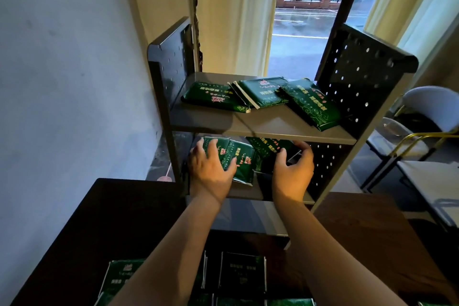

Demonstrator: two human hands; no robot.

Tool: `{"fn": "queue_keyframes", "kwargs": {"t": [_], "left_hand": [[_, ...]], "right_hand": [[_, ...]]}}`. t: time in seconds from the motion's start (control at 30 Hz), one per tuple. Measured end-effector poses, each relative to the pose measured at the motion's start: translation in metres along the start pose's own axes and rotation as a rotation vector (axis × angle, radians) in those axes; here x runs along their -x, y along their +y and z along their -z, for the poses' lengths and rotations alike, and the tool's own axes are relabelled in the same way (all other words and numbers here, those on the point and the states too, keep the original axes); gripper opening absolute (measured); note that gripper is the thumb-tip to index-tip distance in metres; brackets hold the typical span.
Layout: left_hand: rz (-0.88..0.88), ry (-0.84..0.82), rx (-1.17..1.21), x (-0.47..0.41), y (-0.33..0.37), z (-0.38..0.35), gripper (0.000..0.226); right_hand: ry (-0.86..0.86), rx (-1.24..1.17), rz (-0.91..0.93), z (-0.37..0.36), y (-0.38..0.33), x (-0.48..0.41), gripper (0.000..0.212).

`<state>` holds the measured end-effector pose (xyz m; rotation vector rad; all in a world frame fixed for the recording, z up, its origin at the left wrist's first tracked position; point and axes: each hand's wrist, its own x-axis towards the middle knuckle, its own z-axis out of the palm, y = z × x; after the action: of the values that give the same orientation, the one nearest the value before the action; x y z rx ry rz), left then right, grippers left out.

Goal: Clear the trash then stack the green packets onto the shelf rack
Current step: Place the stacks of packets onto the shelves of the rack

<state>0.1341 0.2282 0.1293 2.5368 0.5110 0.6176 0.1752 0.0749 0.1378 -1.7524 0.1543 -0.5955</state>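
Dim light from the window (305, 20) falls on the shelf rack (273, 124) at mid-frame. On its lower shelf your left hand (211, 169) curls round one green packet (239, 156), your right hand (293, 171) round a second packet (265, 148) — they overlap, so pushing either may slide both off the front lip.

Bare left grip (210, 171) and right grip (293, 176), forearms (173, 243) bare to the frame's edge.
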Motion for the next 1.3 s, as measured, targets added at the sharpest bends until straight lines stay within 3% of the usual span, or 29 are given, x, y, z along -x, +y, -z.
{"fn": "queue_keyframes", "kwargs": {"t": [0.13, 0.23, 0.37, 0.53, 0.63, 0.77, 1.0, 1.1, 1.23, 1.3], "left_hand": [[0.027, 0.03, 0.073, -0.002, 0.0, 0.001, 0.061], [0.084, 0.008, 0.201, -0.003, 0.002, 0.005, 0.056], [0.277, -0.107, 0.426, -0.01, 0.008, 0.023, 0.043], [0.498, -0.148, 0.781, -0.021, 0.015, 0.031, 0.034], [0.556, -0.224, 0.969, -0.02, 0.023, 0.027, 0.041], [0.498, -0.248, 0.933, -0.016, 0.028, 0.021, 0.058], [0.568, -0.194, 1.03, -0.017, 0.036, 0.01, 0.068], [0.653, -0.21, 1.216, -0.013, 0.034, 0.006, 0.069], [0.716, -0.228, 1.601, -0.005, 0.039, 0.007, 0.044], [0.698, -0.268, 1.671, -0.003, 0.037, 0.002, 0.046]], "right_hand": [[0.017, -0.09, -0.02, -0.001, 0.002, -0.002, 0.025], [-0.127, -0.083, 0.043, -0.004, 0.006, -0.001, 0.015], [-0.308, 0.142, 0.173, -0.012, 0.01, -0.004, 0.003], [-0.367, 0.206, 0.188, -0.014, 0.007, -0.002, 0.006], [-0.369, 0.169, 0.174, -0.01, 0.003, -0.001, 0.005], [-0.402, 0.115, 0.187, -0.008, 0.0, 0.001, 0.001], [-0.476, 0.06, 0.226, -0.003, -0.004, 0.003, 0.017], [-0.471, 0.026, 0.167, 0.001, -0.007, 0.003, 0.024], [-0.484, -0.234, -0.16, 0.011, -0.017, 0.012, 0.038], [-0.54, -0.335, -0.266, 0.016, -0.018, 0.017, 0.045]]}}
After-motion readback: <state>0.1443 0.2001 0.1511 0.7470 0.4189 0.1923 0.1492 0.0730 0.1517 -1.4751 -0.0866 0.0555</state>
